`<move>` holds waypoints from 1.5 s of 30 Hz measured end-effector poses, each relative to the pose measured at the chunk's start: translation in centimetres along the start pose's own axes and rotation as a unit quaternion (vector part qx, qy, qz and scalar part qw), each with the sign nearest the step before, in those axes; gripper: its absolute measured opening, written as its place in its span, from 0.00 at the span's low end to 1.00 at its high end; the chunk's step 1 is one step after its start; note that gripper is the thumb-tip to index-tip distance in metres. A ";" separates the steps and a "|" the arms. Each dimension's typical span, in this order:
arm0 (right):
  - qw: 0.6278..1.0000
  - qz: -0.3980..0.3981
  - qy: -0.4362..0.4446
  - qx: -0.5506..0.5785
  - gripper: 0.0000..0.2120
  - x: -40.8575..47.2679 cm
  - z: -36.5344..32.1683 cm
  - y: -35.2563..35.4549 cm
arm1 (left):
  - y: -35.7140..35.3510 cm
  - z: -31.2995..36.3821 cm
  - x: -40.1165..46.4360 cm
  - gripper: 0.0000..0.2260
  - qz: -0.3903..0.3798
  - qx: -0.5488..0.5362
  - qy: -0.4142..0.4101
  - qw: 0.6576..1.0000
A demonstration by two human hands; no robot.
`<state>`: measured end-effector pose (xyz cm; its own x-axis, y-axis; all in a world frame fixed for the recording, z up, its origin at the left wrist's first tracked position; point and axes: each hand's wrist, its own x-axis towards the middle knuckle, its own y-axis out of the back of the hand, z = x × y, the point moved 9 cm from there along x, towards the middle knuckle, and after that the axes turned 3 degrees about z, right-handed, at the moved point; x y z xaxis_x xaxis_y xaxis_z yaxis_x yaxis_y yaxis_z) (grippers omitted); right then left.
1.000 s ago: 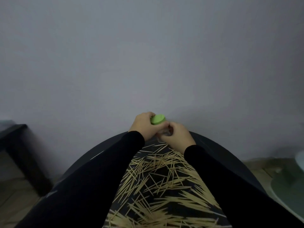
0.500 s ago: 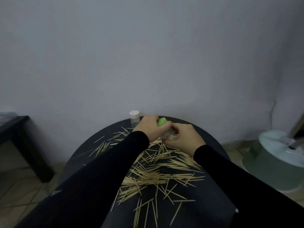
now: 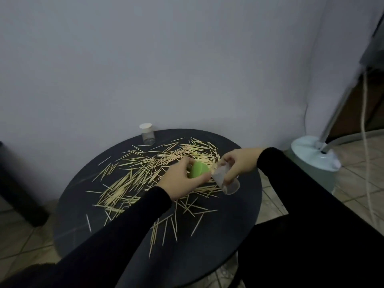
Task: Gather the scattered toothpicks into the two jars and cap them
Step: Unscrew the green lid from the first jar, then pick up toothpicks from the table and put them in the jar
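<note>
Head view: a small clear plastic jar (image 3: 226,179), tilted with its mouth toward the left hand and apparently empty, is held in the curled fingers of the right hand (image 3: 239,166), while the left hand (image 3: 182,181) grips a round green plastic cap (image 3: 199,171) just beside that mouth. A second clear jar with a white screw cap (image 3: 148,134) stands upright and looks empty at the far edge of the round, matte black table (image 3: 239,225), well apart from both hands. Thin pale wooden toothpicks (image 3: 133,175) lie scattered in crossing heaps over the tabletop, against a plain grey-white wall (image 3: 166,59), above a tiled floor (image 3: 353,183), with a pale round lamp base (image 3: 311,151) to the right.
</note>
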<state>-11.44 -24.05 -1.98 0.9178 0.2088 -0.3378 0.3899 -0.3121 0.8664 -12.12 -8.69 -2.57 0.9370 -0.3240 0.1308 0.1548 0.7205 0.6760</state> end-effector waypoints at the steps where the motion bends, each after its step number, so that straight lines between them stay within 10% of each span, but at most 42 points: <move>1: 1.000 -0.014 -0.007 -0.011 0.23 -0.1 0.5 -0.2 | -0.9 -0.1 -0.3 0.24 -0.026 -0.006 0.002 1.000; 19: 0.988 -0.070 -0.112 -0.083 0.42 -3.5 3.6 -0.7 | -7.2 2.4 -2.1 0.26 -0.154 0.188 -0.080 0.967; 24: 0.991 0.027 -0.096 -0.086 0.23 -1.6 4.3 -0.2 | -6.5 2.2 -2.1 0.35 -0.143 0.192 -0.081 0.967; 31: 0.992 0.098 -0.064 -0.055 0.08 1.8 5.3 -0.3 | -4.7 -0.3 -2.6 0.23 -0.199 0.255 -0.018 0.946; 45: 0.993 0.068 0.021 -0.097 0.03 3.9 4.7 -1.5 | -3.6 -2.1 -1.6 0.02 -0.133 0.247 -0.043 0.959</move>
<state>-8.10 -27.16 -6.30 0.9553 0.2173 -0.2003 0.2366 -0.1564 0.9589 -13.55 -9.44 -6.73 0.8527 -0.5201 -0.0485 0.1973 0.2347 0.9518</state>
